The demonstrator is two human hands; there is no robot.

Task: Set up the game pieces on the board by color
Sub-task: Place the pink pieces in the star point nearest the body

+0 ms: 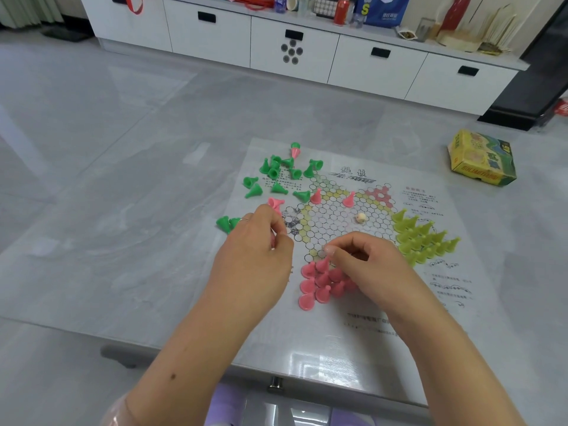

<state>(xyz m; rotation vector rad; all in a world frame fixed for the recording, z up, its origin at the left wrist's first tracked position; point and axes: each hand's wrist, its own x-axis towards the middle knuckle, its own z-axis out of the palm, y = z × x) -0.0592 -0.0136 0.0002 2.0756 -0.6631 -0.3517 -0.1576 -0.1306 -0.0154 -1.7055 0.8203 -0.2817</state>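
A paper game board (pixel 353 302) with a star of circles lies on the table. Several pink cone pieces (pixel 319 281) stand grouped in its near corner, and my right hand (pixel 368 259) pinches the top of one of them. My left hand (pixel 261 250) is curled shut on pink pieces, just left of the board. Several yellow-green pieces (pixel 421 238) stand in rows in the right corner. Green pieces (pixel 276 176) lie scattered at the far left. Loose pink pieces (pixel 349 199) stand near the board's middle, and one (pixel 275 204) lies beside my left hand.
A small cream die (pixel 361 218) rests on the board's centre. The yellow-green game box (pixel 479 158) lies at the far right of the grey table. Two green pieces (pixel 226 223) lie left of my left hand. A white cabinet stands beyond the table.
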